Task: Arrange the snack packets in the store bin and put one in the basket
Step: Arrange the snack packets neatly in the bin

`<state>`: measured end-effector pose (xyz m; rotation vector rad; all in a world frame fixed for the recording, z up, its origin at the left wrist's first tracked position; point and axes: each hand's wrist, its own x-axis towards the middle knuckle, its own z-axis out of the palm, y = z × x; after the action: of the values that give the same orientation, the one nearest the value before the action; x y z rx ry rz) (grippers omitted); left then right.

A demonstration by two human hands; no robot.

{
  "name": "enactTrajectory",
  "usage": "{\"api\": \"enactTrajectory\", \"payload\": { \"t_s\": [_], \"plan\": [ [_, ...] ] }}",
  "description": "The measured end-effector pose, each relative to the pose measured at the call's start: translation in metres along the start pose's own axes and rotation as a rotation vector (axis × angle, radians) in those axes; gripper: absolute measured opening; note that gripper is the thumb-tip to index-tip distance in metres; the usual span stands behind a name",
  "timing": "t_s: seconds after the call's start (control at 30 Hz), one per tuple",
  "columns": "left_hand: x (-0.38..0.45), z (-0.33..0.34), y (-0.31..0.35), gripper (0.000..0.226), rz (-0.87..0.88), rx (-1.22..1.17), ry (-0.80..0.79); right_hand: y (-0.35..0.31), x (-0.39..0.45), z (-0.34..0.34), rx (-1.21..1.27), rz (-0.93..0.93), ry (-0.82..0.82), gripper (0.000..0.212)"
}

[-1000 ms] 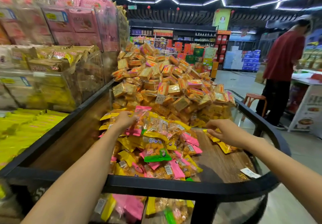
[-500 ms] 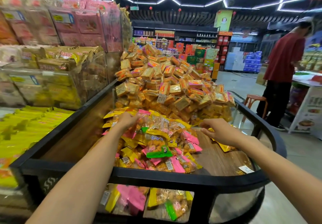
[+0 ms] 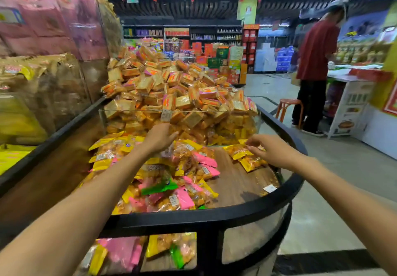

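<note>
A heap of small snack packets (image 3: 171,181) with yellow, pink and green ends lies in the wooden store bin (image 3: 240,181) with its black rim. My left hand (image 3: 160,137) is over the back of the heap, fingers curled round a blurred clear packet (image 3: 169,152) beneath it. Two or three yellow packets (image 3: 247,157) lie apart at the bin's right side. My right hand (image 3: 266,150) hovers over them, and its fingertips pinch the edge of one. No basket is in view.
Behind a clear divider (image 3: 178,112) rises a tall mound of orange cracker packs (image 3: 176,91). Clear bins of bagged goods (image 3: 43,86) stand at the left. A person in a red shirt (image 3: 315,61) stands by a counter at the right, beside a small stool (image 3: 289,109).
My left hand has moved right across the heap towards the divider. My right hand has lifted slightly off the yellow packets, which now show. The camera has shifted.
</note>
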<state>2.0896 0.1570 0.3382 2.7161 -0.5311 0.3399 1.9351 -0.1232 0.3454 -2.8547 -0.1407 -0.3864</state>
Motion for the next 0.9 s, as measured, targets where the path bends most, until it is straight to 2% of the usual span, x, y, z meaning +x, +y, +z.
{"api": "enactTrajectory", "payload": {
  "t_s": [0.13, 0.27, 0.37, 0.53, 0.63, 0.77, 0.9],
  "plan": [
    [0.027, 0.03, 0.089, 0.04, 0.199, -0.023, -0.069, 0.045, -0.02, -0.011, -0.021, 0.085, 0.042, 0.022],
    [0.055, 0.078, 0.151, 0.042, 0.228, -0.002, -0.198, 0.076, -0.036, -0.018, -0.05, 0.114, 0.067, 0.024],
    [0.069, 0.111, 0.173, 0.046, 0.179, 0.012, -0.274, 0.092, -0.042, -0.018, -0.057, 0.098, 0.082, 0.025],
    [0.094, 0.164, 0.174, 0.051, -0.023, -0.075, -0.332, 0.107, -0.043, -0.014, -0.006, 0.075, 0.134, 0.027],
    [0.107, 0.187, 0.189, 0.055, -0.09, -0.212, -0.327, 0.116, -0.039, -0.012, 0.012, 0.049, 0.146, 0.029],
    [0.118, 0.214, 0.217, 0.057, -0.186, -0.45, -0.402, 0.126, -0.032, -0.008, 0.001, 0.033, 0.146, 0.03],
    [0.126, 0.237, 0.228, 0.045, -0.266, -0.652, -0.395, 0.133, -0.024, -0.004, -0.003, 0.022, 0.127, 0.03]
  ]
}}
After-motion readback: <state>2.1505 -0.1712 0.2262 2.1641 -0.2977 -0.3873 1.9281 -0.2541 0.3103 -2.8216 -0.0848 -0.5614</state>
